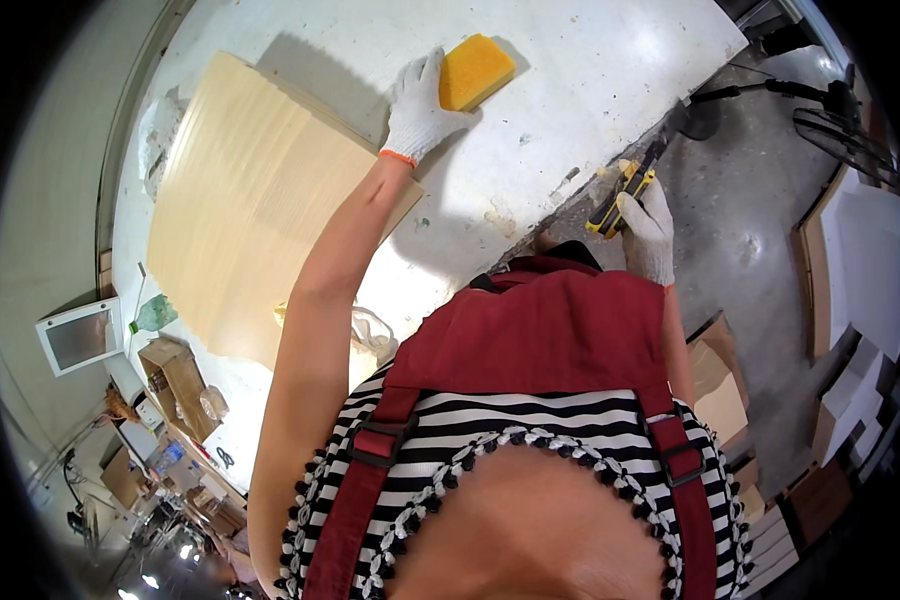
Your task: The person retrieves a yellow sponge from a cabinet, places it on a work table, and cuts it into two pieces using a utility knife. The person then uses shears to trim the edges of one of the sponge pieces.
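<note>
My left hand (420, 108), in a white knit glove with an orange cuff, reaches across the white tabletop and grips the left side of a yellow sponge block (478, 72). The sponge rests on the table or just over it; I cannot tell which. Beyond the table's right edge, my right hand (649, 232), gloved too, is closed round a yellow-and-black utility knife (620, 203) that points up and to the right. Left of my left forearm lies a stack of thin pale wood sheets (240, 200).
The white table (570, 90) has chips and stains along its right edge. A green plastic bottle (155, 314) and a cardboard box (175, 385) are at the far left. On the right stand a black fan (840, 125) and white panels (855, 260) above the grey floor.
</note>
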`<control>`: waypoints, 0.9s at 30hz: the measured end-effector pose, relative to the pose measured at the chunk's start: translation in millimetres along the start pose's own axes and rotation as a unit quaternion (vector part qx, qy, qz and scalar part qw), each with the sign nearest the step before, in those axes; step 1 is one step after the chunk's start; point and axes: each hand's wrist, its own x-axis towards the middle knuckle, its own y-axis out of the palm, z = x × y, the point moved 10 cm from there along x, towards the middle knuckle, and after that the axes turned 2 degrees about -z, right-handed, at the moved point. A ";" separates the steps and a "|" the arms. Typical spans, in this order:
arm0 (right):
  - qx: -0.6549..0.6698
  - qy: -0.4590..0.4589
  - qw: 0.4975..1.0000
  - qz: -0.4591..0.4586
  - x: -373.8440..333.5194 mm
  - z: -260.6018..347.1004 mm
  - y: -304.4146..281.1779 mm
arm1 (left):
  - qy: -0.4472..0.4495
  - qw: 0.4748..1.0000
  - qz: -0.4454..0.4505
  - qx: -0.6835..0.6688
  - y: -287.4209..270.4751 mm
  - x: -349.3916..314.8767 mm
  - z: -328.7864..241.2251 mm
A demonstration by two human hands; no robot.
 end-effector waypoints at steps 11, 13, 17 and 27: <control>-0.085 0.031 0.996 -0.025 -9.0 11.0 -1.1 | -0.193 0.789 0.272 -0.516 54.7 -48.6 -58.7; -0.105 0.038 0.993 -0.040 -11.2 13.2 3.5 | -0.158 0.837 0.279 -0.442 65.6 -49.9 -54.7; -0.313 -0.040 0.947 -0.050 -10.0 16.5 6.4 | -0.094 0.904 0.137 -0.394 59.2 -35.9 -41.3; -0.481 -0.148 0.864 0.006 3.0 46.7 51.9 | -0.018 0.927 0.007 -0.374 39.5 -53.1 -44.5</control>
